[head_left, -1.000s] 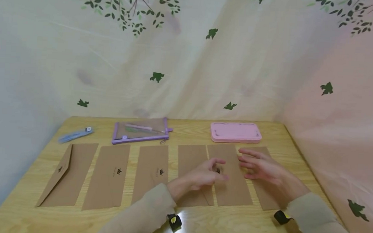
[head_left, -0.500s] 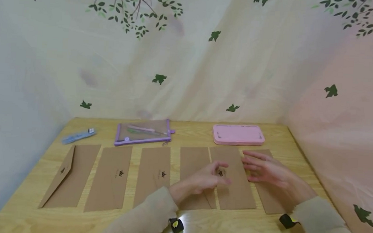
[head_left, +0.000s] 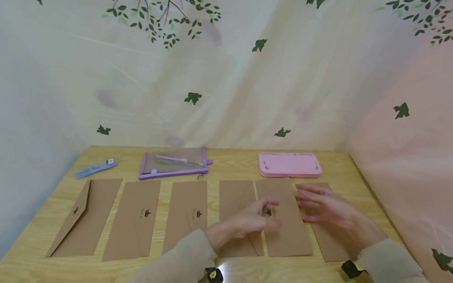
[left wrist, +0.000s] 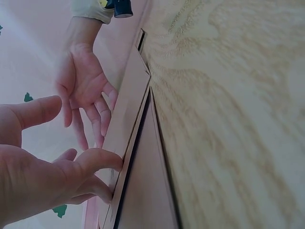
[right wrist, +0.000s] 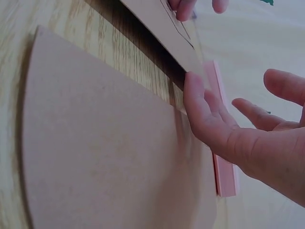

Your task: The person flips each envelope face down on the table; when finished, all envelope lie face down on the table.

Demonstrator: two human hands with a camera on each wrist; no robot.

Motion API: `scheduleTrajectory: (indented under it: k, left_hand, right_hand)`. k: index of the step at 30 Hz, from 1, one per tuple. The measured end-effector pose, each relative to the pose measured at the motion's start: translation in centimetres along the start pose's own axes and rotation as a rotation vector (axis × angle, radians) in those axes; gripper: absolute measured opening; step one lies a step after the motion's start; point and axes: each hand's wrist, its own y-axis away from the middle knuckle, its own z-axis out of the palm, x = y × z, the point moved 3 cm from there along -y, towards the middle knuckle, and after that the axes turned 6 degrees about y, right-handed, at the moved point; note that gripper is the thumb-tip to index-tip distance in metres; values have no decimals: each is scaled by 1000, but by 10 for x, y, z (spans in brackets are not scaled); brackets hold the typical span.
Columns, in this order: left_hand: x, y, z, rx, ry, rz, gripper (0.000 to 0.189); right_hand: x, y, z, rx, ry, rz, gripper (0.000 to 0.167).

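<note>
A brown paper envelope with a crown print [head_left: 289, 232] lies between my hands, second from the right in a row. My left hand [head_left: 249, 216] reaches over the neighbouring envelope [head_left: 237, 192] to its left side. In the left wrist view, fingertips of the left hand [left wrist: 52, 171] touch the envelope's surface, thumb held apart. At its right edge is my right hand [head_left: 327, 208], fingers extended above the rightmost envelope [head_left: 331, 243]. The right wrist view shows a fingertip of the right hand [right wrist: 252, 143] against that edge, with shadow under the paper.
Several envelopes continue the row leftward; the leftmost envelope [head_left: 101, 211] shows a folded flap. Behind them lie a slim pale-blue item [head_left: 94, 168], a purple-edged mesh zip pouch [head_left: 173, 174] with pens, and a pink pencil case [head_left: 289, 163]. Printed curtains [head_left: 221, 93] surround the wooden table.
The head view has shifted slightly. Both hands keep nearly the same places at the sides of the same envelope.
</note>
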Motion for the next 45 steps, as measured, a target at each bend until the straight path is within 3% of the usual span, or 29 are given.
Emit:
scheduleTrajectory:
  k: [17, 26, 33, 45]
  left_hand:
    - [0, 2, 1, -5, 45, -15, 58]
    - [2, 4, 0, 26, 31, 1, 60]
    - [4, 7, 1, 12, 30, 21, 60]
    - [3, 4, 0, 7, 59, -5, 61]
  right_hand:
    - [0, 1, -6, -27, -53, -30, 55]
    - [-4, -2, -1, -52, -80, -58, 51]
    - [-5, -1, 3, -71, -92, -62, 53]
    - [-6, -4, 6, -55, -107, -51, 58]
